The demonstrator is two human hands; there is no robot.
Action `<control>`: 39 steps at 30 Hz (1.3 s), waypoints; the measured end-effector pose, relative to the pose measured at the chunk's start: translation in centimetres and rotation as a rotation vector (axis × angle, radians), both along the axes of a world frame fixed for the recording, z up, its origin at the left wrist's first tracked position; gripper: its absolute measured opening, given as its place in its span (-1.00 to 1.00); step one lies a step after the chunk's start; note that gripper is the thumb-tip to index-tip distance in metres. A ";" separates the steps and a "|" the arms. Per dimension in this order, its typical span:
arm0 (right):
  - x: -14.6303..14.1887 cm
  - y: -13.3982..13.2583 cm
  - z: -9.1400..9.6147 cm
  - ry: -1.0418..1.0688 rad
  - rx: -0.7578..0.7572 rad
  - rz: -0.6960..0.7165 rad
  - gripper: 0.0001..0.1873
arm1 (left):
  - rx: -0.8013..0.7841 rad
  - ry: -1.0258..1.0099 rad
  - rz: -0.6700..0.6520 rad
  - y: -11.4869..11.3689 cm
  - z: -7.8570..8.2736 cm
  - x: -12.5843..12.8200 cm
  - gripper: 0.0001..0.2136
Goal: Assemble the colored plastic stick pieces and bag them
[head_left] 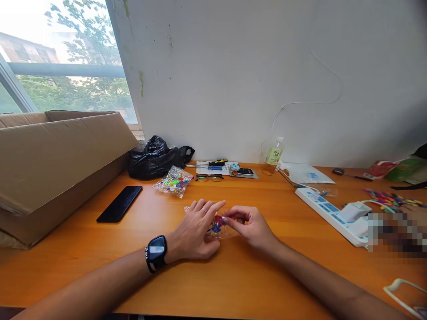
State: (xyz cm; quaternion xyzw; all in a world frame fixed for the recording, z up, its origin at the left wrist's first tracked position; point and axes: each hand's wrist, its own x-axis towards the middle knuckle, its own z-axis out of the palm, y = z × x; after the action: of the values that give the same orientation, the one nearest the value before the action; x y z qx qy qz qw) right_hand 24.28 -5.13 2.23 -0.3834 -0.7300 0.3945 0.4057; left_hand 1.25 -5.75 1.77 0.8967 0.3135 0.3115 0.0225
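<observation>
A small clear plastic bag [227, 232] lies on the wooden table, with red and dark blue pieces [216, 225] showing in it. My left hand [198, 229] rests flat over the bag's left part, palm down, fingers stretched out; it wears a ring, with a smartwatch [156, 248] on the wrist. On the bag's right side, my right hand [251, 226] pinches the plastic between thumb and forefinger. What the pieces are is too small to tell, and my left hand hides part of them.
A cardboard box [63, 164] stands at left beside a black phone [119, 204]. Behind my hands lie a bag of colourful parts [174, 181], glasses [209, 178], a black plastic bag [156, 158] and screwdrivers [216, 165]. A bottle [274, 155] and power strip [328, 214] are at right.
</observation>
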 end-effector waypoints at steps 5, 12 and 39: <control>0.1 -1.2 0.9 -0.200 0.100 0.255 -0.65 | 0.030 -0.006 0.028 -0.2 0.1 0.1 -0.20; 0.9 -0.8 1.3 -0.248 0.440 0.177 -0.59 | -0.007 -0.119 0.104 0.0 0.1 -0.2 -0.28; -1.1 -1.2 -0.3 -0.038 -0.052 0.315 -0.28 | -0.832 -0.673 -0.031 0.7 -0.4 0.1 -0.51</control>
State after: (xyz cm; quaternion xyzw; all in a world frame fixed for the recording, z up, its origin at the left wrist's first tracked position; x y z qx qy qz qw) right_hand 23.22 -6.31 1.91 -0.2818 -0.7782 0.4646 0.3148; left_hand 1.33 -5.00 1.34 0.6671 0.3730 0.4307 0.4800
